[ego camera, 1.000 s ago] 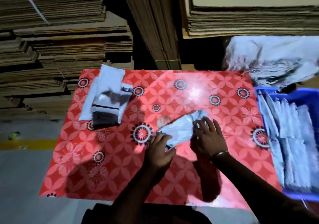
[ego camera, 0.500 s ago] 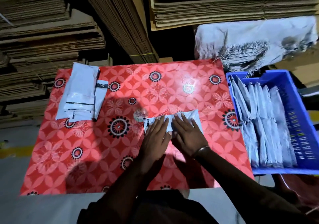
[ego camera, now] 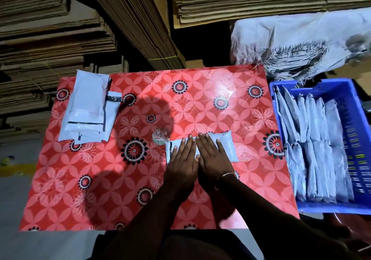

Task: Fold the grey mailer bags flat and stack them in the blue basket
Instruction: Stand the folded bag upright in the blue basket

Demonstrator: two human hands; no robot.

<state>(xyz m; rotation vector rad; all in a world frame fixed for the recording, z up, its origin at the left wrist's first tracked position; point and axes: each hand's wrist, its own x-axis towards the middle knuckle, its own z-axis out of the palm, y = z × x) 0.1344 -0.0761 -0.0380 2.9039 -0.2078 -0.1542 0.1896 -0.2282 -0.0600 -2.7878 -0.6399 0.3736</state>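
Grey mailer bag (ego camera: pixel 224 145) lies flat under left hand (ego camera: pixel 183 156) — right hand (ego camera: pixel 212 155) alongside.

Single head-worn wide-angle view, looking steeply down and forward, close above the red table (ego camera: pixel 200 91) and forearms.

The worktop (ego camera: pixel 100 179) wears glossy red cloth patterned with pale petals and black-and-white rosettes; pale grey mailer bags (ego camera: pixel 88 107) carry black strips; the basket (ego camera: pixel 359 107) is blue; stacked cardboard (ego camera: pixel 50 39) is brown
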